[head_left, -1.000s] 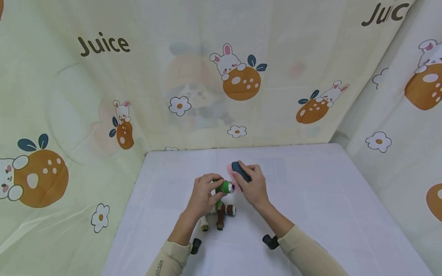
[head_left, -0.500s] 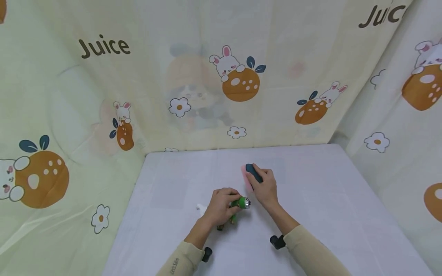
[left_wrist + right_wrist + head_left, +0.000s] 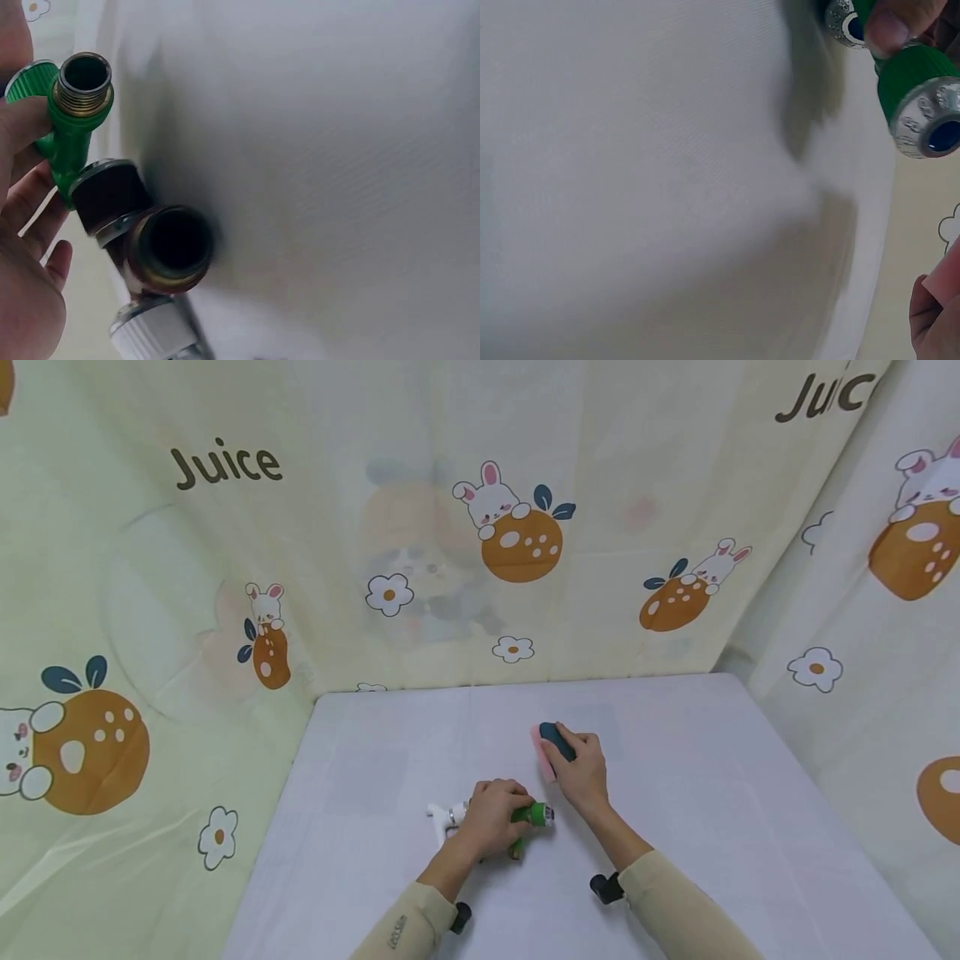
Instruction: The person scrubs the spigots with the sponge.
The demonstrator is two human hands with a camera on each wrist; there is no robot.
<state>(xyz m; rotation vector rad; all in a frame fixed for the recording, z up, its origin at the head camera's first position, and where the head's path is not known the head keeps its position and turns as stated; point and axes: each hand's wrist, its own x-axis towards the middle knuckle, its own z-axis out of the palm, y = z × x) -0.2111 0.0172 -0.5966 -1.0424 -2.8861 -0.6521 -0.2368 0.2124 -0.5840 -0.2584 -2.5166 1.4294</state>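
My left hand (image 3: 493,817) pinches a green angle valve (image 3: 534,814) between thumb and fingers. In the left wrist view the green valve's threaded brass mouth faces the camera. A dark brown valve (image 3: 112,196) lies right beside it, mostly hidden under my hand in the head view. A white valve (image 3: 438,817) lies to the left on the table. Farther back, my right hand (image 3: 587,777) grips a dark blue block (image 3: 557,740) with a pink, sponge-like face (image 3: 543,756) turned left. The right wrist view shows the green valve's ribbed knob with its silver end (image 3: 922,124).
A white cloth covers the table (image 3: 690,793). A printed curtain (image 3: 600,635) hangs along its back and both sides. Black wrist cameras sit at my left cuff (image 3: 461,917) and right cuff (image 3: 607,887).
My left hand has moved right and toward me with the green valve, down over the brown one. My right hand has shifted right, away from the valve, still gripping the blue and pink block.
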